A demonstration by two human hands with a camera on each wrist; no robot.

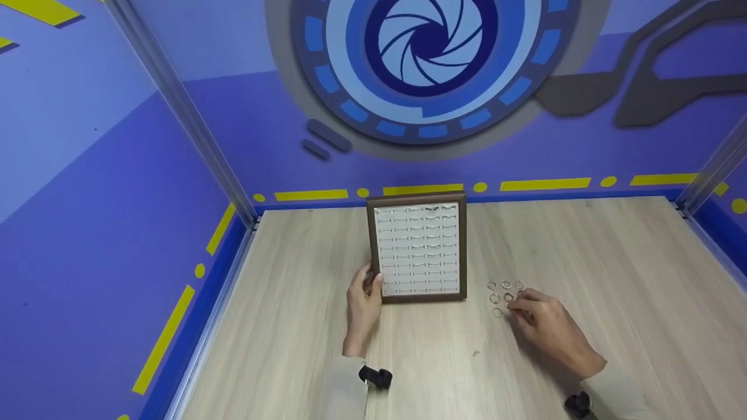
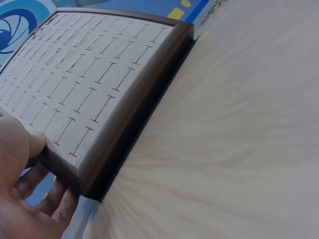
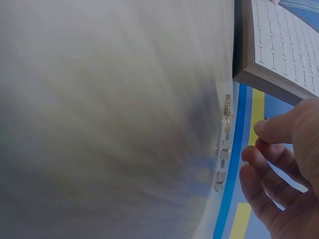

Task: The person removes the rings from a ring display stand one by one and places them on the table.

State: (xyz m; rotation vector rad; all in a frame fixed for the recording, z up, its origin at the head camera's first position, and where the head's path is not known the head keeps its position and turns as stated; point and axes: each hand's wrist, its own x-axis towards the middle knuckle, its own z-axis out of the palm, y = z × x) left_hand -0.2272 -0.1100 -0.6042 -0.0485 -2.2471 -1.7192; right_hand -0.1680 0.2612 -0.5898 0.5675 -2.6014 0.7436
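A ring display tray (image 1: 419, 268) with a brown wooden frame and white slotted pad is propped up on the table, facing the head camera. My left hand (image 1: 363, 303) grips its lower left edge, thumb on the front and fingers behind. Some slots in the upper rows show glinting rings (image 1: 432, 209). On the table to the right, several loose rings (image 1: 495, 298) lie in short rows. My right hand (image 1: 551, 326) is over them, thumb and forefinger pinched together. A small glint at the fingertips (image 3: 262, 128) looks like a ring, mostly hidden by the fingers.
The light wooden table (image 1: 292, 350) ends at a blue back wall (image 1: 233, 116) close behind the display tray. Metal posts (image 1: 181, 111) stand at the corners. A small mark (image 1: 475, 353) shows on the tabletop between the hands.
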